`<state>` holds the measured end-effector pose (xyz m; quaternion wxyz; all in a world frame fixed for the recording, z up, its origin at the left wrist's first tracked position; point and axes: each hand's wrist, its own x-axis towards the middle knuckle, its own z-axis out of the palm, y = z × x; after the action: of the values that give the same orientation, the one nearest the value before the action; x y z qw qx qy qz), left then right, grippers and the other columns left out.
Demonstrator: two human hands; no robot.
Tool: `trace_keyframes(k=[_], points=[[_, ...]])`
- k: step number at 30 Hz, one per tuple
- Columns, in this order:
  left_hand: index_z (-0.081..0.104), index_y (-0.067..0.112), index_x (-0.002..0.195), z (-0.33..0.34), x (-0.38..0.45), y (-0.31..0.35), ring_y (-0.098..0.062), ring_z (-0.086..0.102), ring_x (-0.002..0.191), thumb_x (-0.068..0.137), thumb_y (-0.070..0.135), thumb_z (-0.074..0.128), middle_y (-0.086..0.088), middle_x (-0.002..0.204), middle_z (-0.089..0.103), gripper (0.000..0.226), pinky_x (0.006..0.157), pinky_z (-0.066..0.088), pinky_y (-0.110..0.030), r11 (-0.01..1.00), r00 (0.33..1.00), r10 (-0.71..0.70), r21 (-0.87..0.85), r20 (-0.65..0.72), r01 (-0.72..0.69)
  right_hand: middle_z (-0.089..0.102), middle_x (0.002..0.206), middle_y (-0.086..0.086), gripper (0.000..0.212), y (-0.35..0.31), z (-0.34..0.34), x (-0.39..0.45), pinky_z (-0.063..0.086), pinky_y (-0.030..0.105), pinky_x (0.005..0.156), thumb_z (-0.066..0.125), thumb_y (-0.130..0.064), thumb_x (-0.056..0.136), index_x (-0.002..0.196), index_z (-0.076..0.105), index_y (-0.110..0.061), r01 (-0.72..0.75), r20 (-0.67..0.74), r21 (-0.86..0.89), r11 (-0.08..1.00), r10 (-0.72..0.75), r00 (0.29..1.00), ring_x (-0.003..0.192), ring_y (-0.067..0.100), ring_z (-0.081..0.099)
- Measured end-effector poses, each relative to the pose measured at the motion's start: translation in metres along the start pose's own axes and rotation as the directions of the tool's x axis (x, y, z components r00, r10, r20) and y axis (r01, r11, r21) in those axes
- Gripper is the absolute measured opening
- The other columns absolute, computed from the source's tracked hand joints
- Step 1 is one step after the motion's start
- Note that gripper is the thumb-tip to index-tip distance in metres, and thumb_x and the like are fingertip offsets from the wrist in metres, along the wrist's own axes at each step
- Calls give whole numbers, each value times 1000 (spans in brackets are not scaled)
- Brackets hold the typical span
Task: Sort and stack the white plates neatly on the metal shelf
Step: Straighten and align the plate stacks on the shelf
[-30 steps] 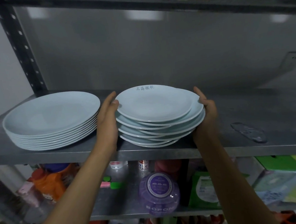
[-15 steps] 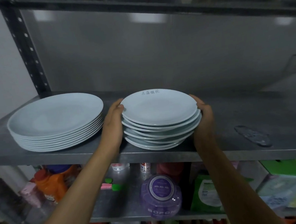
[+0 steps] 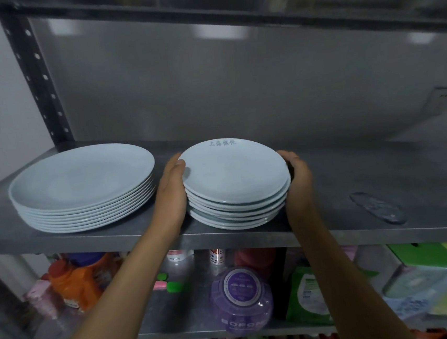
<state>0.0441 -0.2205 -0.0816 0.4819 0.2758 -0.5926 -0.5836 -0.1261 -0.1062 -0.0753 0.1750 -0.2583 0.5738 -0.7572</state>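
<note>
A stack of several small white plates (image 3: 234, 176) stands on the metal shelf (image 3: 354, 184), near its front edge; the top plate has faint blue lettering at its far rim. My left hand (image 3: 171, 193) presses flat against the stack's left side. My right hand (image 3: 298, 178) cups the right side, fingers curled around the rims. The small plates sit nearly lined up. To the left stands a neat stack of several large white plates (image 3: 81, 183), apart from my left hand.
A black perforated upright (image 3: 36, 78) stands at the shelf's back left. A clear plastic scrap (image 3: 377, 207) lies on the shelf at the right. Below the shelf are an orange detergent bottle (image 3: 72, 282), a purple round container (image 3: 241, 298) and green packages (image 3: 429, 280).
The small plates were fanned out unevenly a second ago. Both hands have pushed inward and the stack now sits nearly aligned.
</note>
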Motion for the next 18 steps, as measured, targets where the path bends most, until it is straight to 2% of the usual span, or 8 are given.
trace_keyframes(k=[2,5,9,13,16,18], points=[[53,31,129,-1,1,0,-10,52,121,83,48,39,10,130,57,51,110,35,-42,1000,999,-15,7,-41,15,68,114,10,56,-2,0,-1,45,51,100,54,-50,69,107,69,-11,-15,-48,65,998,18,999,111,29,61],[47,34,134,-2,1,1,-10,47,125,79,51,41,12,136,51,57,112,32,-41,999,996,-41,-6,-81,41,65,118,1,35,-2,-1,1,45,42,101,53,-33,83,111,67,-17,-13,-96,58,998,18,995,114,22,59],[56,32,125,0,-2,2,-8,53,118,86,47,43,14,125,59,43,109,36,-39,998,998,-55,13,-10,55,65,108,-5,23,-5,0,2,46,33,93,55,-22,88,109,66,-23,-69,-96,6,998,70,993,106,17,60],[60,30,121,2,-4,3,-9,57,112,93,40,41,13,118,63,35,103,40,-36,996,999,-42,81,-6,43,69,94,-2,17,-5,0,0,50,31,84,55,-16,88,99,69,-18,-53,-79,8,999,54,995,93,19,63],[50,28,135,3,-4,3,-8,46,125,97,36,40,13,136,51,40,105,33,-31,992,999,-29,119,-29,32,68,97,0,17,-5,-1,-2,49,31,83,55,-16,88,98,69,-18,-34,-49,36,999,36,998,94,18,63],[39,28,143,3,-6,4,-3,37,127,98,36,40,16,141,40,46,104,26,-26,990,1000,-10,139,-29,14,67,106,2,24,-5,-2,0,49,28,85,55,-15,87,108,68,-16,-38,-72,47,998,41,997,101,19,62]])
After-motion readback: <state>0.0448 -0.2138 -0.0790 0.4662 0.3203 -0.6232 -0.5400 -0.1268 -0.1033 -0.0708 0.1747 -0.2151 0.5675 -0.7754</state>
